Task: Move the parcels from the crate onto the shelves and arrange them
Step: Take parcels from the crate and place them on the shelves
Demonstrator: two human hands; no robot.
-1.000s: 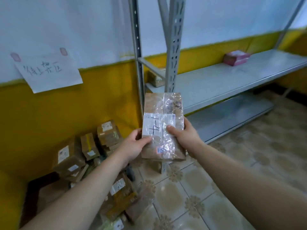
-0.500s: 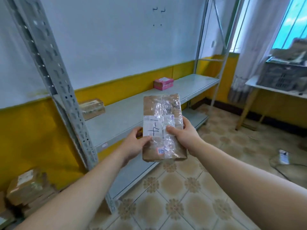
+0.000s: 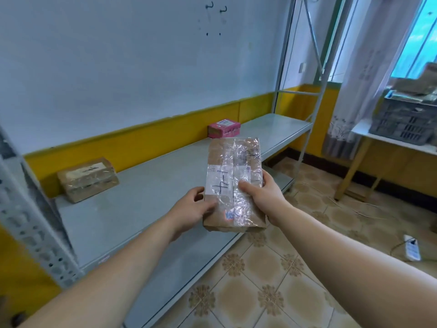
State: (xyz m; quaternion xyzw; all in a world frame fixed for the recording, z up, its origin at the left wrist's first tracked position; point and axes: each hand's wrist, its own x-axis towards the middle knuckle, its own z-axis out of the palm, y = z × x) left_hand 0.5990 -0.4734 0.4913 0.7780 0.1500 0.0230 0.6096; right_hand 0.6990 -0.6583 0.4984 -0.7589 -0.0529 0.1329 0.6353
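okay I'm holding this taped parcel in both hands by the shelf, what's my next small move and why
Probably lower the taped parcel onto the bare stretch of shelf between the brown parcel and the pink box. Both the left hand and right hand hold it just above that gap.

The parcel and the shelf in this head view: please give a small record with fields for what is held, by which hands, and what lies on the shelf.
held item: brown parcel, wrapped in clear tape, white label with handwriting
hands: left hand and right hand, one on each side
position: above the shelf front edge
on shelf: brown box at left, pink box further back
nearby: grey crate on a table at right
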